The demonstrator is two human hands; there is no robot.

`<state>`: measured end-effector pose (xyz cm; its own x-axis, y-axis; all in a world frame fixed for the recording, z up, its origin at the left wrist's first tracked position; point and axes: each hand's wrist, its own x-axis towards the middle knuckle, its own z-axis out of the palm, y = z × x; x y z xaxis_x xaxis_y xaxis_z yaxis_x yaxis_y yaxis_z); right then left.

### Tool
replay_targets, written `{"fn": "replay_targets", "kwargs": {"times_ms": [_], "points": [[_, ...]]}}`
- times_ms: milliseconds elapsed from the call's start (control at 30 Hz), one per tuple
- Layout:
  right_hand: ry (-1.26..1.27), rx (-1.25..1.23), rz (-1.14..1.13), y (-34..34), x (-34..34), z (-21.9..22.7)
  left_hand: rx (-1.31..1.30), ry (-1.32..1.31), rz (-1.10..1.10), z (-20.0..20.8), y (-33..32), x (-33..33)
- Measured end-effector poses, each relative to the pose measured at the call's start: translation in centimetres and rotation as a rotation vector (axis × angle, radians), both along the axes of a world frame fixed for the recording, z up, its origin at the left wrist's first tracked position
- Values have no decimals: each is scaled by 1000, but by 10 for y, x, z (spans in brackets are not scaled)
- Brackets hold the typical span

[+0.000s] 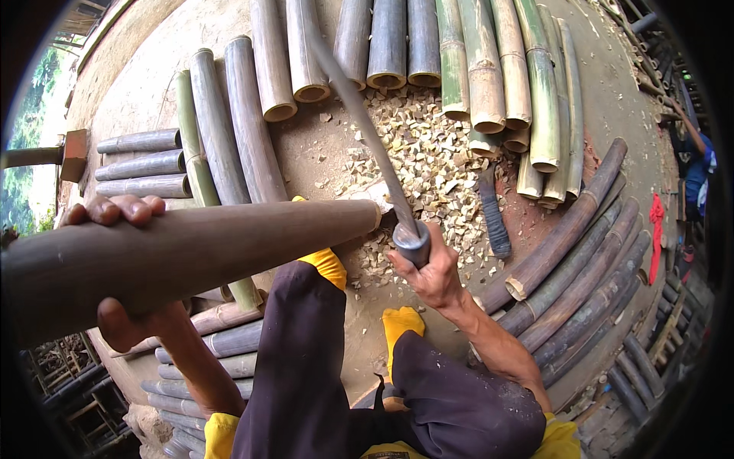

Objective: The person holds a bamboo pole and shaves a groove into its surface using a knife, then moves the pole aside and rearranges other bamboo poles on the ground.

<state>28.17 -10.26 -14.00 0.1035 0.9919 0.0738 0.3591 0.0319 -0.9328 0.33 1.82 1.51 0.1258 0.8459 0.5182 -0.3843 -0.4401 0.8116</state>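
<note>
My left hand point(131, 325) is wrapped around a thick brown bamboo tube point(199, 246), fingers over the top and thumb below. The tube lies across my left side, its pale cut end pointing right. In my right hand point(437, 279) is the dark round handle of a machete point(367, 130). Its long blade rises up and to the left, passing just right of the tube's cut end and apart from it as far as I can tell. Beneath the blade lies a spread of pale bamboo chips point(440, 180).
Upright-laid bamboo tubes point(388, 46) line the far side, with greenish ones point(539, 92) at far right. More lie stacked at right point(569, 222) and lower left point(229, 340). A black-wrapped handle point(495, 218) rests by the chips. A person point(697, 172) is at the right edge.
</note>
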Motion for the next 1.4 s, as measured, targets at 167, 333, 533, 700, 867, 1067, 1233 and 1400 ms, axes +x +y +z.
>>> {"fn": "replay_targets", "kwargs": {"times_ms": [167, 333, 533, 700, 867, 1067, 1233, 1400], "points": [[-253, -375, 67, 3, 14, -59, 22, -32, -48, 1, 3, 18], [61, -634, 128, 12, 7, -24, 19, 23, -43, 4, -1, 14], [-75, 148, -11, -4, 5, -21, 20, 6, -92, 3, 5, 17], [169, -698, 93, 13, 13, -55, 47, 15, -52, 13, 5, 15], [-28, -165, 19, 1, 5, -11, 57, 73, -162, -1, 8, -6], [-116, -485, 148, 0, 17, -77, 8, -14, 3, 5, 11, 9], [-135, -425, 102, -7, 17, -89, -193, -26, 667, 8, -8, 41], [-31, -88, -20, -3, -3, -16, -141, -44, 484, -8, -13, 0]]}}
